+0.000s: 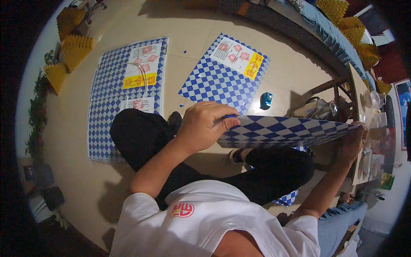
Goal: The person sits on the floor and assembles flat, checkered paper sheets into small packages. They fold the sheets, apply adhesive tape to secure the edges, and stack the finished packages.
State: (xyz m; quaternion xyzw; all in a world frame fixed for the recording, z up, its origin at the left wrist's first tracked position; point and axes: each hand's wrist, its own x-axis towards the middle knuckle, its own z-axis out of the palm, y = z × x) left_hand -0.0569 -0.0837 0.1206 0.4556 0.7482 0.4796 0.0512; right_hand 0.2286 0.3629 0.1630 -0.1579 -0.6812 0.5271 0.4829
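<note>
A blue-and-white checkered sheet point(287, 130) is stretched sideways above my lap, tilted so that I see it at a low angle. My left hand point(203, 124) pinches its left end, thumb over the near edge. At the far right end my right hand point(357, 138) is closed round the sheet's other edge, its fingers partly hidden. Beyond my left hand, on the floor, lies a similar checkered sheet point(218, 88) with a white and yellow printed panel. A clear-wrapped stack of such sheets point(102, 107), with a pale strap looped over it, lies to the left by my knee.
A small blue tape roll or dispenser point(266, 100) sits on the tiled floor point(184, 21). To the right stands a wooden table point(356, 171) with jars on it. Behind it runs a blue-covered sofa point(314, 30). Yellow foam panels point(77, 51) lean at the left wall near green plants point(38, 111).
</note>
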